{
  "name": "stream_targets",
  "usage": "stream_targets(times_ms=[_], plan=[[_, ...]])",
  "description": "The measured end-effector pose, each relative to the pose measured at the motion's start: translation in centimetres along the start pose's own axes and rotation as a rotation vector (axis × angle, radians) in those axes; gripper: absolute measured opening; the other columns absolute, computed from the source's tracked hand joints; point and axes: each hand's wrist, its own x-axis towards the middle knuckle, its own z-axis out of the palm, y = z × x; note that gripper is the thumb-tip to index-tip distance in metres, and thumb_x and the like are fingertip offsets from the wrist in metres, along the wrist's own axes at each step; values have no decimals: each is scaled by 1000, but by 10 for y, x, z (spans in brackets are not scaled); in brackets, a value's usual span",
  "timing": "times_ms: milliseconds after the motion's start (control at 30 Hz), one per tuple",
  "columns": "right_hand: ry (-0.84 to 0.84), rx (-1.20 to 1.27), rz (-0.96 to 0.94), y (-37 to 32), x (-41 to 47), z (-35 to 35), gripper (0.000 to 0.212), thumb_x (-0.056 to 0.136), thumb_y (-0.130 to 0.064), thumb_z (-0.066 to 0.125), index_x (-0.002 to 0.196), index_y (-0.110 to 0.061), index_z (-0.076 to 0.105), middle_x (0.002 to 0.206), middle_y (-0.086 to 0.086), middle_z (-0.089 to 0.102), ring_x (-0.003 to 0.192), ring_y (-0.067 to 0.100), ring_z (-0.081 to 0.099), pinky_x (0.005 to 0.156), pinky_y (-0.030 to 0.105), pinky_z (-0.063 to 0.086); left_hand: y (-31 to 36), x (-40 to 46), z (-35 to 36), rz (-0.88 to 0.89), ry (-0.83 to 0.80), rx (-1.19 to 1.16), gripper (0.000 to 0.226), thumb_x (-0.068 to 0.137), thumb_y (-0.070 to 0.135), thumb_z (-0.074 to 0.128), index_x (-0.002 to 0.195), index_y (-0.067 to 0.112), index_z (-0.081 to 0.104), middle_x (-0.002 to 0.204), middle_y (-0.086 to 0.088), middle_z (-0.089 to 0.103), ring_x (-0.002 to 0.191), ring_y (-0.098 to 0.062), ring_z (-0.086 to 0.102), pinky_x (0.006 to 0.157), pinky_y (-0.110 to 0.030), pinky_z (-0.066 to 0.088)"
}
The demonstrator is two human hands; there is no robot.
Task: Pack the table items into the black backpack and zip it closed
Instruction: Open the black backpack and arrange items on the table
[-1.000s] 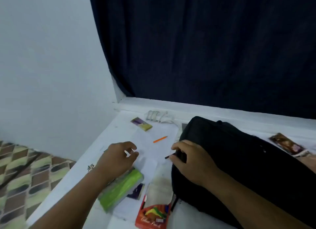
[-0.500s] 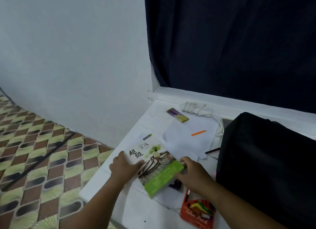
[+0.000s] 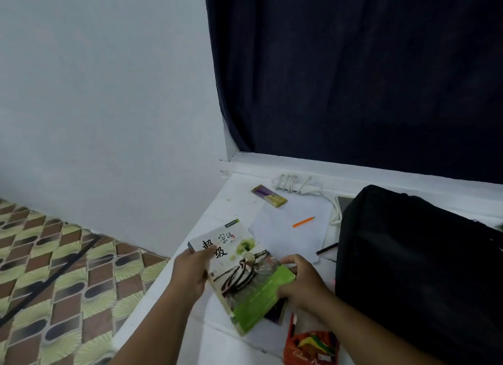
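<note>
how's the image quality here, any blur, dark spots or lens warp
Head view: dim, flat light with no glare; the black backpack and dark curtain lose almost all detail. Soft overall: the book cover's large characters read, small print smears. Wide-angle warp bends the wall edge and sill. Both the left hand and right hand look slightly blurred.

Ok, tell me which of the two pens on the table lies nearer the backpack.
The dark pen, its tip almost at the black backpack; the orange pen lies farther off on the white paper.

glossy paper book (image 3: 242, 276), matt cloth backpack (image 3: 416, 269)
</note>
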Motion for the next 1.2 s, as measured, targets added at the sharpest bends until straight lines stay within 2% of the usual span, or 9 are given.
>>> stream_targets(times_ms=[67,200,367,433,567,867,1033,1133,1200], plan=[[-31,54,15,2,-3,-9,62,69,-7,76,122,-29,51,107,5,61,85,15,65,68,25,57,4,-8,16,103,-22,44,22,94,-1,62,114,7,63,100,-12,75,85,-29,71,56,-32,56],[-24,144,6,0,-16,-37,75,61,-23,76,132,-27,50,116,9,64,98,23,67,91,44,57,24,-33,55,267,-200,64,22,101,3,52,114,16,64,111,-9,75,96,-27,74,66,-36,59],[114,300,-148,-38,-57,-85,89,74,-43,85,147,-34,34,143,-16,40,137,7,36,111,35,41,50,-78,108,397,-492,104,30,102,2,47,127,10,61,119,-10,73,110,-30,70,92,-50,54],[158,375,-203,-52,-74,-111,81,71,-46,87,140,-32,47,139,-9,58,128,14,56,105,41,49,56,-96,133,448,-555,100,27,100,3,50,125,9,61,118,-11,73,110,-32,69,91,-49,55],[286,453,-378,-60,-121,-165,31,87,-8,73,116,-17,66,108,0,76,100,17,72,84,31,59,64,-129,188,506,-673,71,30,98,3,55,126,12,58,112,-9,75,104,-26,72,82,-42,61],[740,757,-376,34,-194,-272,28,88,1,67,113,-12,66,106,10,76,100,29,73,85,41,59,-8,-183,295,623,-885,471,32,98,24,62,128,36,56,115,12,71,106,-9,68,89,-36,56],[941,860,-271,120,-235,-331,32,88,-8,71,119,-12,65,112,13,74,104,32,71,96,56,52,-95,-202,339,539,-917,634,21,97,20,64,114,32,65,111,8,72,102,-12,68,87,-29,54],[1029,874,-210,167,-264,-362,24,91,-6,68,113,-16,65,107,8,76,95,23,74,83,42,59,-150,-215,369,553,-951,759,19,94,16,68,110,26,66,101,4,72,88,-7,68,75,-17,52],[1066,871,-184,193,-278,-378,28,90,-10,70,116,-16,63,107,6,76,96,24,74,87,47,58,-185,-222,387,609,-960,845,18,91,13,72,105,22,67,94,2,71,77,-4,66,72,-15,50]])
